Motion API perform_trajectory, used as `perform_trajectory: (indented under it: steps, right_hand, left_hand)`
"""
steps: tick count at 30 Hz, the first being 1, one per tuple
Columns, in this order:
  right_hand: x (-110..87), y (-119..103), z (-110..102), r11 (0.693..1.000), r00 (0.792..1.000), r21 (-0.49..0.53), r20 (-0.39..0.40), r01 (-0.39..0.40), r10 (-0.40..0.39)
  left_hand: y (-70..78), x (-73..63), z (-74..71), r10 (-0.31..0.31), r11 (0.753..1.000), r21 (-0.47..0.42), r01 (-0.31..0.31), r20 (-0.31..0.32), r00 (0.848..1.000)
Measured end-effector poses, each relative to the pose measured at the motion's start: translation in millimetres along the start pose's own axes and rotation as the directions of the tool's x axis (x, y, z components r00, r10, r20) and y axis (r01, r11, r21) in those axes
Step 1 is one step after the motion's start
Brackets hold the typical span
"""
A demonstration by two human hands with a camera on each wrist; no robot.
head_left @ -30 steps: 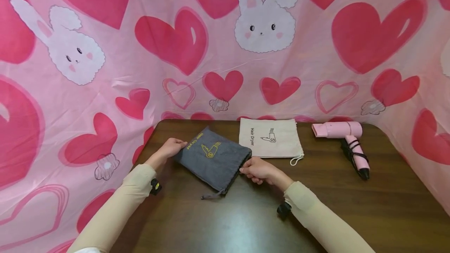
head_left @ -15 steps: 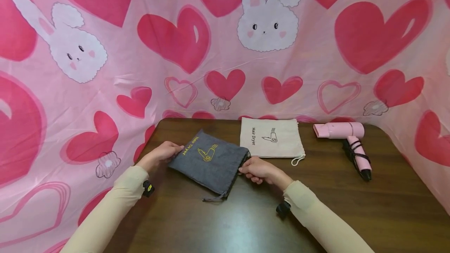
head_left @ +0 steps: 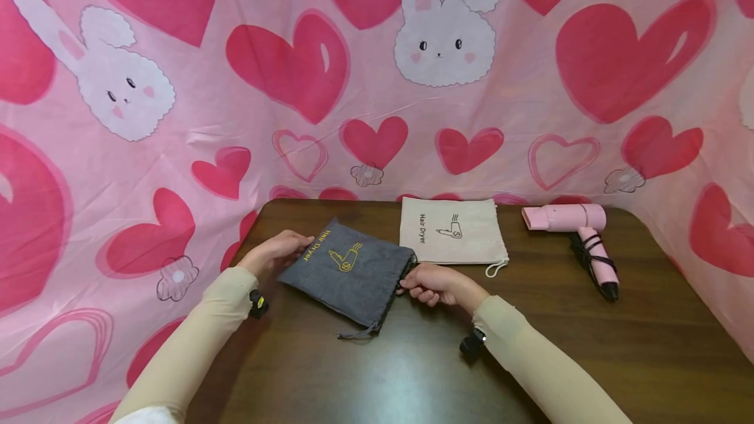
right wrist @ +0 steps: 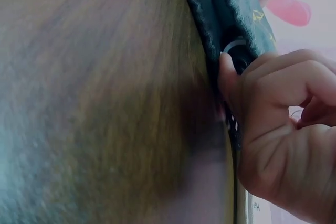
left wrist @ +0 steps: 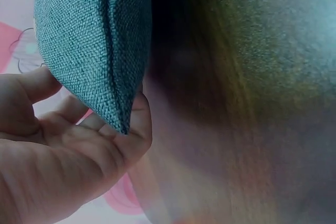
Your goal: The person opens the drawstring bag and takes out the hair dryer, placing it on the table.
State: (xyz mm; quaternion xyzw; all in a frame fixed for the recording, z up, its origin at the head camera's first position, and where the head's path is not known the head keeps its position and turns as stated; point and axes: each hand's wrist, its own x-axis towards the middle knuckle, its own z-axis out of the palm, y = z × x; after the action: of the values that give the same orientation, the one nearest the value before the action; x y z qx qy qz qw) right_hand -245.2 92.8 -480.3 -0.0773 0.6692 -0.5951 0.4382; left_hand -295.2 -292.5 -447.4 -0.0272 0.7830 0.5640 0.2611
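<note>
A dark grey drawstring bag (head_left: 353,277) with a yellow hair dryer print is held just above the table, mouth toward the right. My left hand (head_left: 275,251) holds its closed end; in the left wrist view that hand (left wrist: 79,145) has fingers curled under a corner (left wrist: 113,61) and thumb on the other side. At the mouth, my right hand (head_left: 432,285) pinches the edge. In the right wrist view a dark thing with a pale ring (right wrist: 234,44) shows inside the mouth, beside the right hand's thumb (right wrist: 227,74); what it is I cannot tell.
A cream drawstring bag (head_left: 456,234) lies flat at the back of the brown table (head_left: 471,391). To its right lies a pink hair dryer (head_left: 568,218) with a black cord round its handle. A pink heart-and-rabbit cloth (head_left: 377,103) hangs behind the table.
The grey bag has shifted slightly left, its closed end settling deeper into the left hand. My right hand has stayed nearly in place at the mouth.
</note>
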Motion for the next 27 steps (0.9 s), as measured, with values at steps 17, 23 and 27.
perform_trajectory:
  steps: [17, 23, 27]
  right_hand:
    - [0.1, -6.0, -4.8, 0.997, 0.998, -0.074, 0.058, -0.016, 0.02]
    - [-0.5, -5.6, -5.0, 0.998, 0.998, -0.069, 0.065, -0.014, 0.019]
    - [-1.1, -5.0, -4.7, 0.998, 0.997, -0.069, 0.069, -0.012, 0.016]
  left_hand:
    - [0.9, 4.0, 3.0, 0.097, 0.994, 0.065, -0.092, -0.076, 0.992]
    - [1.5, 3.3, 11.3, 0.091, 0.992, 0.108, -0.07, -0.205, 0.975]
    - [0.0, 2.8, 14.6, 0.112, 0.976, 0.21, -0.058, -0.254, 0.961]
